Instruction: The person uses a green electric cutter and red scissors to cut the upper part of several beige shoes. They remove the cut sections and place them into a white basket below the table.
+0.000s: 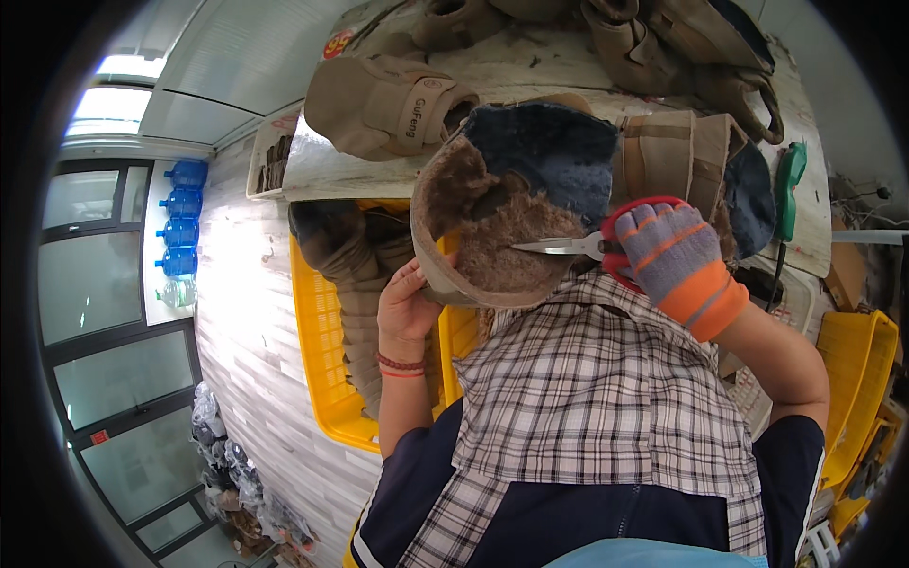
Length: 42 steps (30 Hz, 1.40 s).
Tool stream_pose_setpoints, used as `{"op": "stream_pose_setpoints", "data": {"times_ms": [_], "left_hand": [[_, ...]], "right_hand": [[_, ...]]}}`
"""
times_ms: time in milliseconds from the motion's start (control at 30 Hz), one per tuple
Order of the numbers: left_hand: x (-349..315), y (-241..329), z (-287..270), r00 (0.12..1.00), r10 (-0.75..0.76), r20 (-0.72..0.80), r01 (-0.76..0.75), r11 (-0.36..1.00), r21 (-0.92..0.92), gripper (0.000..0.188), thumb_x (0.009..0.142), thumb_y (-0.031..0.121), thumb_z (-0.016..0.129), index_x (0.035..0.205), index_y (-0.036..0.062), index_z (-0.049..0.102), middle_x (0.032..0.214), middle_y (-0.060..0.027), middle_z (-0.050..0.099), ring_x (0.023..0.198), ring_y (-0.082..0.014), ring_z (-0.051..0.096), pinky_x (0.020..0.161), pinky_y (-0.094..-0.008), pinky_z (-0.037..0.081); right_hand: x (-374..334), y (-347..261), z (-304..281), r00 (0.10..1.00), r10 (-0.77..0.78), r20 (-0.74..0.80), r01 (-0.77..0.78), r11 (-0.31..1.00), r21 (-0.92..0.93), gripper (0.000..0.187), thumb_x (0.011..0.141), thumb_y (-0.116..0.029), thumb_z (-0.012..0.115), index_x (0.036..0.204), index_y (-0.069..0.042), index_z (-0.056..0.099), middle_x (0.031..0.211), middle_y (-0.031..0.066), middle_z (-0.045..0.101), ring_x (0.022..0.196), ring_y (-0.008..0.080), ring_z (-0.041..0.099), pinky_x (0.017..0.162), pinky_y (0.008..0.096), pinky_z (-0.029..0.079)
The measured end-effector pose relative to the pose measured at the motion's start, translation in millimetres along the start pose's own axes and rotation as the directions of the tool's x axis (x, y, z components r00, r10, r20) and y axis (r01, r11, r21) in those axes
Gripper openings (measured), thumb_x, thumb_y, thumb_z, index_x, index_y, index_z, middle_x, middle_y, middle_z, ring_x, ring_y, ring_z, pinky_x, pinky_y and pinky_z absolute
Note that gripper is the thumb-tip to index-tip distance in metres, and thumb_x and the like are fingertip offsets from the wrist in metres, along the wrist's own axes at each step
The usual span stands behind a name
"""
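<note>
My bare left hand (409, 301) grips the lower left rim of a beige shoe upper (507, 273), fingers curled around its edge. The upper opens toward me, showing shaggy brown fleece lining and a dark blue part at its far side. In my right hand (674, 260), which wears a grey and orange glove, is a pair of scissors (574, 246) with red handles. Their blades point left, with the tip at the fleece inside the upper; whether the blades are parted I cannot tell. Beige straps or panels of another upper (658, 156) lie just beyond the right hand.
A beige shoe upper (365, 109) lies at the bench's (317, 175) left end, with several more at the back. At the right is a green-handled tool (790, 189). Stacked uppers (355, 317) fill a yellow crate (317, 379) below left. Another yellow crate (852, 388) stands right.
</note>
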<state>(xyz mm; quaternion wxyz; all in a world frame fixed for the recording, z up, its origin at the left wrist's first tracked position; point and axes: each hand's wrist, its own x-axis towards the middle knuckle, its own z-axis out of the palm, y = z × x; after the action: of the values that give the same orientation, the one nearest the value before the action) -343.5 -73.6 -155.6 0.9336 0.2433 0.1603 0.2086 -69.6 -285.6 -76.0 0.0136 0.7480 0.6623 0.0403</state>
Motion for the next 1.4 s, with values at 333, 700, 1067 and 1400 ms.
{"op": "stream_pose_setpoints", "data": {"times_ms": [333, 700, 1067, 1400], "left_hand": [[-9.8, -4.1, 7.7, 0.995, 0.07, -0.076, -0.055, 0.982, 0.182, 0.038, 0.088, 0.007, 0.052, 0.123, -0.0089, 0.048, 0.121, -0.0217, 0.056, 0.111, -0.0284, 0.056, 0.099, -0.0398, 0.041], [0.5, -46.9, 146.1, 0.837, 0.415, 0.357, -0.419, 0.066, 0.906, 0.036, 0.09, 0.022, 0.059, 0.113, -0.0046, 0.051, 0.115, -0.0139, 0.058, 0.103, -0.0195, 0.053, 0.093, -0.0338, 0.04], [38.9, -60.9, 205.5, 0.411, 0.351, 0.841, -0.82, -0.261, 0.51, 0.047, 0.08, 0.029, 0.071, 0.111, 0.0036, 0.046, 0.105, -0.0133, 0.055, 0.093, -0.0236, 0.053, 0.083, -0.0369, 0.045], [60.0, -78.4, 216.1, 0.762, 0.403, 0.508, -0.598, 0.136, 0.79, 0.04, 0.078, -0.005, 0.055, 0.117, 0.004, 0.051, 0.09, -0.0126, 0.064, 0.076, -0.0219, 0.064, 0.07, -0.0298, 0.051]], "right_hand": [[-16.0, 8.0, -17.3, 0.935, 0.339, -0.107, -0.153, 0.655, 0.74, 0.041, 0.065, -0.015, 0.081, 0.095, -0.004, 0.056, 0.086, 0.0081, 0.06, 0.077, 0.0208, 0.059, 0.069, 0.0314, 0.049], [1.6, -19.8, 22.9, 0.98, 0.14, -0.141, 0.191, -0.466, 0.864, 0.073, 0.068, -0.012, 0.081, 0.129, 0.001, 0.043, 0.121, 0.0091, 0.056, 0.113, 0.0171, 0.052, 0.094, 0.0329, 0.044], [-53.3, 12.9, 27.2, 0.7, 0.642, -0.313, 0.568, -0.235, 0.789, 0.047, 0.091, -0.028, 0.056, 0.129, -0.004, 0.046, 0.123, 0.0121, 0.054, 0.111, 0.0223, 0.055, 0.095, 0.0365, 0.048], [-41.0, 22.1, 62.7, 0.852, 0.506, -0.136, 0.519, -0.777, 0.357, 0.042, 0.096, -0.029, 0.047, 0.131, -0.006, 0.043, 0.127, 0.0124, 0.05, 0.113, 0.0229, 0.053, 0.096, 0.0357, 0.048]]}}
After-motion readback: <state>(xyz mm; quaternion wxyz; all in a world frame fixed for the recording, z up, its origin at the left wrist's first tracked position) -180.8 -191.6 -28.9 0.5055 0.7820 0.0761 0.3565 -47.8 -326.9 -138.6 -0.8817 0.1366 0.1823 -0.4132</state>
